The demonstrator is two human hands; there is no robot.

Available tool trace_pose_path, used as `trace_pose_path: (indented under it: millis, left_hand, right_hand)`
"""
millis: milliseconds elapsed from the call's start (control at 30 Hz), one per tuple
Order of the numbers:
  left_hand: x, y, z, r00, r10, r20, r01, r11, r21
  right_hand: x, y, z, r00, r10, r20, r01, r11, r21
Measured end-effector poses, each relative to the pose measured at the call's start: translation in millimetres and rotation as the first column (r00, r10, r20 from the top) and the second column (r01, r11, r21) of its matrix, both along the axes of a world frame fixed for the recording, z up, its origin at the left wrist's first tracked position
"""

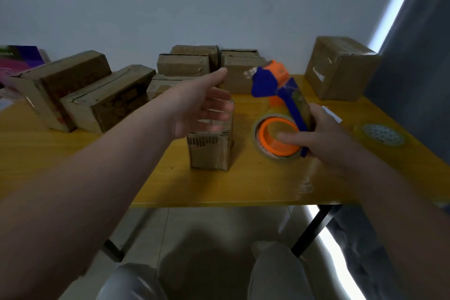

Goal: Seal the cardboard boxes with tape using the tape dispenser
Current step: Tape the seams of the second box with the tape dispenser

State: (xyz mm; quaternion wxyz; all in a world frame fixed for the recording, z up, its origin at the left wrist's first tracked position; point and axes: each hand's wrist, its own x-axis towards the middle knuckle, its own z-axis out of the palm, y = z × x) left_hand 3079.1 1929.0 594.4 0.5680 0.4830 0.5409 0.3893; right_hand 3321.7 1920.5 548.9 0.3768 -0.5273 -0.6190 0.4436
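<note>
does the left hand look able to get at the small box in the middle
Probably yes: the left hand is open and hovers right over the small cardboard box, nothing between them. The tape dispenser, gripped by the right hand, sits off to the box's right.

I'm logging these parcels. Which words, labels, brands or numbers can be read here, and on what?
No text is legible.
Dark print on the long box: too blurred.
White label on the right box: too blurred.
Purple cover at far left: too blurred.
Tape dispenser: nothing legible.
</note>
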Motion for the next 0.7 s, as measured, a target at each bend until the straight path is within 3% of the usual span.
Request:
trace_pose_path:
  millis: [233,467,700]
  left_hand:
    - [-3,1,-4,0.999,0.020,0.030,-0.019,0.999,-0.039]
    - [-9,-6,-14,0.989,0.116,-0.091,-0.106,0.988,0.108]
    - [-27,-6,-18,0.975,0.170,-0.143,-0.156,0.982,0.103]
  right_hand:
    - [-8,-2,3,0.948,0.003,0.318,-0.095,0.957,0.273]
    - [-18,-3,8,0.876,-0.070,0.477,-0.201,0.846,0.493]
    - [-20,-4,25,0.821,0.027,0.571,-0.347,0.817,0.461]
